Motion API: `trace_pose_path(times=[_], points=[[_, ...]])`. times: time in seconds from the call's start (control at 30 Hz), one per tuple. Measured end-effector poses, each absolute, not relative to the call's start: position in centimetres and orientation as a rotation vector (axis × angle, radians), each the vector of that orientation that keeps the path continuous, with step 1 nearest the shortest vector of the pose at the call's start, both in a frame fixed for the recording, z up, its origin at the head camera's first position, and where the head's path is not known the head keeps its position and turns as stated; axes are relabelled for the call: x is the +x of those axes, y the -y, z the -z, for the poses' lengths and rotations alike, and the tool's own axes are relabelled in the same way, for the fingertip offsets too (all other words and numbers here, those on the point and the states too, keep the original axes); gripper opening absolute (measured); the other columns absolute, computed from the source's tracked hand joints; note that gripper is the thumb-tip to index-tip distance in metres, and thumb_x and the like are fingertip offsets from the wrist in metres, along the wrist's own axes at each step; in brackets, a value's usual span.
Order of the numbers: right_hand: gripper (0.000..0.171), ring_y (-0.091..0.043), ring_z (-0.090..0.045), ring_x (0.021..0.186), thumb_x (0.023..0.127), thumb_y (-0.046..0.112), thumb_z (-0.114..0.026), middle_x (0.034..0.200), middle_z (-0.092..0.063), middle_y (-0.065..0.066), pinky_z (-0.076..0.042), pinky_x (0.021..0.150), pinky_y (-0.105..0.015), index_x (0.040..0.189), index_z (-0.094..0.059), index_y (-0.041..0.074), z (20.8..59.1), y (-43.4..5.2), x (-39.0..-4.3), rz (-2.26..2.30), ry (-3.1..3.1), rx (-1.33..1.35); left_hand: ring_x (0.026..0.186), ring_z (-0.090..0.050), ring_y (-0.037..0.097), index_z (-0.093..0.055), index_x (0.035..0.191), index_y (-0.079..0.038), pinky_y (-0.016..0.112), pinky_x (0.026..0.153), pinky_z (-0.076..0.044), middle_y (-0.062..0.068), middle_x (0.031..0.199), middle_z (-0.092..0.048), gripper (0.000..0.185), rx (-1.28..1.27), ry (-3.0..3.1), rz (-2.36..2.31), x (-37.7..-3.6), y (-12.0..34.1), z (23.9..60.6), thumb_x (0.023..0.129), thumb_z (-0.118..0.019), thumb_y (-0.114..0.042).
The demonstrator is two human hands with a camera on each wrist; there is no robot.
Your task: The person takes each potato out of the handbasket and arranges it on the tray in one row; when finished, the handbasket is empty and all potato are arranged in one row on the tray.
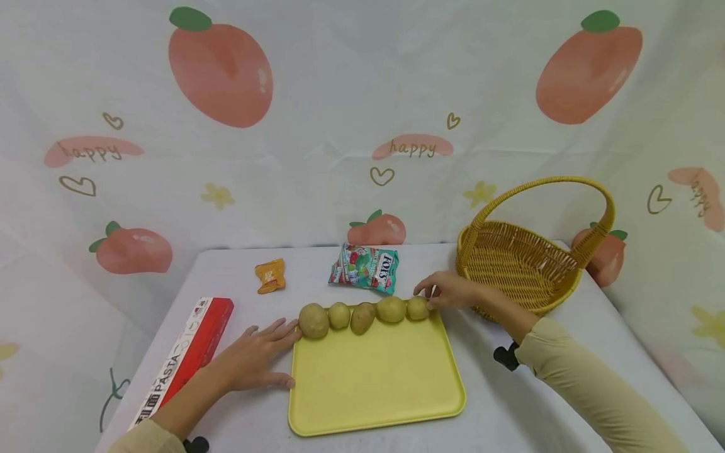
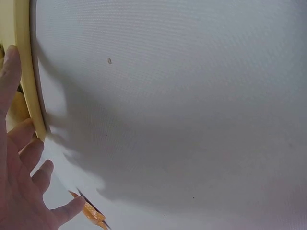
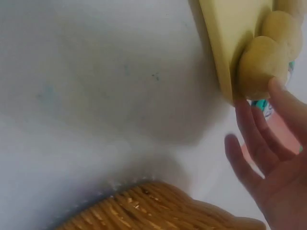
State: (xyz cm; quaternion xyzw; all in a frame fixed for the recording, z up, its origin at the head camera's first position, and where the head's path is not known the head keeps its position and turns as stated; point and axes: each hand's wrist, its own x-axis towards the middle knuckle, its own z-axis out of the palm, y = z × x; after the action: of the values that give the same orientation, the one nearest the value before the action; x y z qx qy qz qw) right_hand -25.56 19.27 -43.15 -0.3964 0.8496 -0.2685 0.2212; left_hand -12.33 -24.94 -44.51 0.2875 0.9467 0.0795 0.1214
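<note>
A row of several potatoes (image 1: 362,318) lies along the far edge of a yellow tray (image 1: 376,384). My left hand (image 1: 255,355) is spread at the tray's left side; its thumb touches the rim, and its fingertips reach the leftmost potato (image 1: 314,321). At the far right corner is my right hand (image 1: 453,290), its thumb touching the rightmost potato (image 3: 261,67). Its other fingers extend loosely by the tray corner in the right wrist view, not wrapped round the potato. The left wrist view shows the left palm and spread fingers (image 2: 41,177) beside the rim.
A wicker basket (image 1: 518,264) with a tall handle stands at the back right, close to the right forearm. Behind the tray lie a green candy bag (image 1: 367,267) and a small orange packet (image 1: 270,275). A red and white pasta box (image 1: 187,355) lies at the left.
</note>
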Motion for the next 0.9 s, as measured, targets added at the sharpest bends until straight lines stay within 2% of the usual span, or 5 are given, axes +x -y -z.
trace_pose_path(times=[0.13, 0.33, 0.57, 0.73, 0.9], points=[[0.032, -0.025, -0.069, 0.09, 0.088, 0.003, -0.073, 0.097, -0.067, -0.011, -0.057, 0.083, -0.04, 0.119, -0.067, -0.004, 43.1, -19.2, -25.2, 0.721, -2.421, -1.035, 0.145, -0.032, 0.038, -0.048, 0.149, -0.015, 0.071, 0.103, -0.034, 0.009, 0.157, -0.039, 0.096, 0.818, -2.758, -0.225, -12.3, 25.0, 44.6, 0.077, -0.061, -0.077], [0.032, -0.023, -0.068, 0.093, 0.091, 0.004, -0.07, 0.103, -0.067, -0.011, -0.056, 0.085, -0.038, 0.123, -0.065, -0.003, 42.9, -19.1, -24.9, 0.665, -2.455, -0.997, 0.145, -0.032, 0.038, -0.048, 0.149, -0.015, 0.071, 0.103, -0.034, 0.009, 0.157, -0.039, 0.094, 0.832, -2.765, -0.211, -12.4, 25.0, 44.6, 0.078, -0.063, -0.074], [0.033, -0.024, -0.067, 0.092, 0.093, 0.008, -0.068, 0.111, -0.067, -0.019, -0.057, 0.081, -0.039, 0.123, -0.064, -0.005, 40.7, -20.0, -23.6, 0.715, -2.516, -1.031, 0.145, -0.031, 0.038, -0.048, 0.149, -0.016, 0.071, 0.104, -0.033, 0.008, 0.157, -0.039, 0.092, 0.848, -2.783, -0.181, -12.5, 24.9, 44.5, 0.079, -0.062, -0.074], [0.031, -0.019, -0.065, 0.09, 0.095, 0.012, -0.066, 0.11, -0.068, -0.012, -0.056, 0.079, -0.038, 0.124, -0.065, 0.0, 38.2, -22.2, -22.6, 0.72, -2.576, -1.022, 0.144, -0.033, 0.038, -0.048, 0.149, -0.016, 0.071, 0.103, -0.034, 0.009, 0.156, -0.041, 0.091, 0.858, -2.781, -0.144, -12.6, 25.1, 44.1, 0.08, -0.06, -0.075], [0.034, -0.015, -0.062, 0.089, 0.096, 0.013, -0.067, 0.104, -0.069, -0.003, -0.054, 0.077, -0.041, 0.127, -0.064, -0.001, 36.0, -25.5, -22.2, 0.693, -2.68, -1.009, 0.144, -0.033, 0.039, -0.047, 0.149, -0.018, 0.07, 0.105, -0.033, 0.01, 0.154, -0.043, 0.085, 0.803, -2.776, -0.09, -13.0, 25.4, 43.2, 0.082, -0.066, -0.067]])
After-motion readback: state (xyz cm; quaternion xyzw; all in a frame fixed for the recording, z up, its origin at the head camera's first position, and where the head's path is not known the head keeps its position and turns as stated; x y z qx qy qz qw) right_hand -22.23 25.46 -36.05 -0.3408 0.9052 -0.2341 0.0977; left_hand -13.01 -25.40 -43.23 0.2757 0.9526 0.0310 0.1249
